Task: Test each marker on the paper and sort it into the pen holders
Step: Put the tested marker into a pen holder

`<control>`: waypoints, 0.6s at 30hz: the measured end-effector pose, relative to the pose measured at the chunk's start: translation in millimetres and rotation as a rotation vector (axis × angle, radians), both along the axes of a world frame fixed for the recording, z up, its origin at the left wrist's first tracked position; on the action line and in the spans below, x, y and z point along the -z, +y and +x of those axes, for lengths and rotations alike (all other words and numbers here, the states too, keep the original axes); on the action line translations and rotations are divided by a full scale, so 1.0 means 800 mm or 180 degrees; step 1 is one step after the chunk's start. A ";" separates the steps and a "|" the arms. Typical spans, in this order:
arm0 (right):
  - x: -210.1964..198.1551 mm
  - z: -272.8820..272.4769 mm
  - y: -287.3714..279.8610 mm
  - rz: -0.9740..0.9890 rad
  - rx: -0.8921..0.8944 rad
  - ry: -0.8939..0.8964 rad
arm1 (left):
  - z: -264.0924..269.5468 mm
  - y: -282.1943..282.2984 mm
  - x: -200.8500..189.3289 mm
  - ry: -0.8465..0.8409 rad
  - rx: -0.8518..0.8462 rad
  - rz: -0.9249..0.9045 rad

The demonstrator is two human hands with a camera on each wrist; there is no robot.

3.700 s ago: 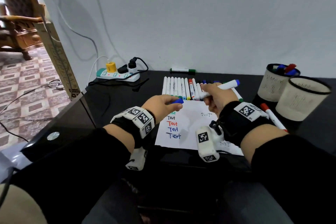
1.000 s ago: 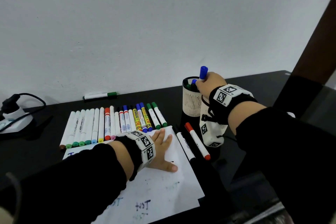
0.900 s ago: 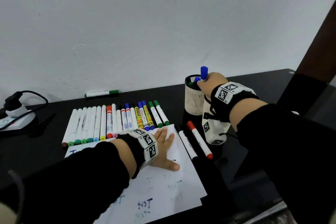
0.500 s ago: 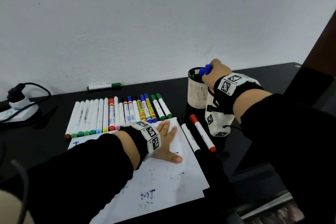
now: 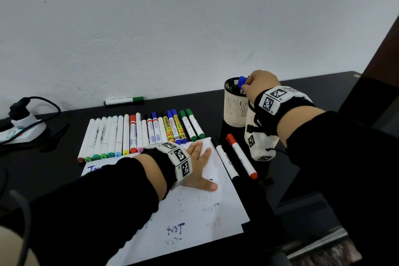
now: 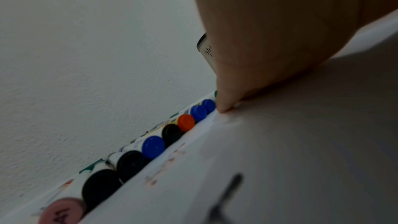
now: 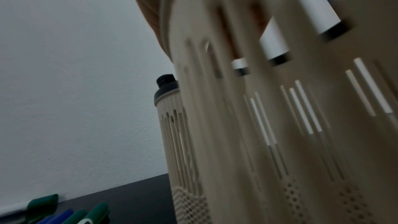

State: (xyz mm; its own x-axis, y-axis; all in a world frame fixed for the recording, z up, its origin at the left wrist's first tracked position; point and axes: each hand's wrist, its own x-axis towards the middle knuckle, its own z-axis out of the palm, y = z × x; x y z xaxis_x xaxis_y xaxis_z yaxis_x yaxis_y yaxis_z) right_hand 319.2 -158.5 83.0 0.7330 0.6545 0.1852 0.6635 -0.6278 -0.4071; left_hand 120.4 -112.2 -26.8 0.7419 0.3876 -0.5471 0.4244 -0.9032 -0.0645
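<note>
My right hand (image 5: 259,84) reaches over the far cream pen holder (image 5: 235,110) and pinches the cap of a blue marker (image 5: 241,81), which stands deep inside among other markers. A second holder (image 7: 301,125) sits just under that wrist and is mostly hidden in the head view. My left hand (image 5: 198,164) lies flat with straight fingers on the white paper (image 5: 194,211), which bears several "test" scribbles. In the left wrist view its fingers (image 6: 258,40) press on the paper (image 6: 280,159). A row of several markers (image 5: 138,134) lies above the paper.
A black-tipped marker (image 5: 226,161) and a red marker (image 5: 241,156) lie between the paper and the holders. A green marker (image 5: 124,100) rests against the wall. A power strip (image 5: 21,129) with cables sits at far left. A dark brown post (image 5: 384,39) rises at right.
My right hand has lowered the blue marker from above the rim down into the far holder. My left hand let go of the blue cap and stays flat on the paper.
</note>
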 end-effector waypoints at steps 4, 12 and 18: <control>0.000 0.000 0.000 -0.0099 0.0005 -0.0030 | 0.002 0.002 0.000 0.0000 0.0001 0.0019; -0.002 -0.006 -0.011 0.0188 -0.0068 -0.0041 | 0.005 -0.001 -0.010 0.0019 -0.0072 -0.0047; -0.021 -0.027 -0.011 0.0096 -0.0205 -0.0166 | -0.019 0.001 -0.037 0.0134 -0.0095 0.0031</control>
